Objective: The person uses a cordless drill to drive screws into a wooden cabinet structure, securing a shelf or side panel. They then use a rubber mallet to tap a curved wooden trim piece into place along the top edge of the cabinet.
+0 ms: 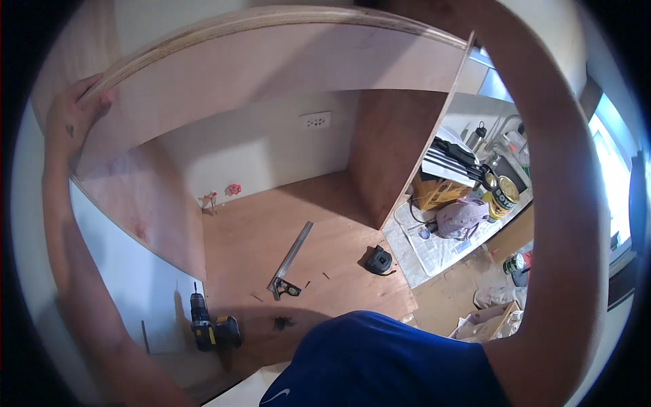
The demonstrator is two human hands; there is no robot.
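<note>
My left hand (73, 117) is closed on the left end of a thick plywood panel (271, 61), its thumb against the front face and fingers over the top edge. The panel spans the upper front of an open plywood cabinet. My right forearm (505, 41) reaches up and bends over the panel's right end; the hand itself lies past the upper edge of the picture. Below, on the cabinet's plywood base (237, 251), lie a combination square (291, 261), a black tape measure (378, 260) and several loose screws (307, 284).
A black and yellow cordless drill (210, 322) rests at the lower left. Two red valve handles (234, 189) and a power outlet (315, 120) are on the back wall. Beyond the thin right side panel (434, 129), a paper-covered counter holds a cardboard box (437, 193), cans (503, 193) and a cloth bundle (461, 218).
</note>
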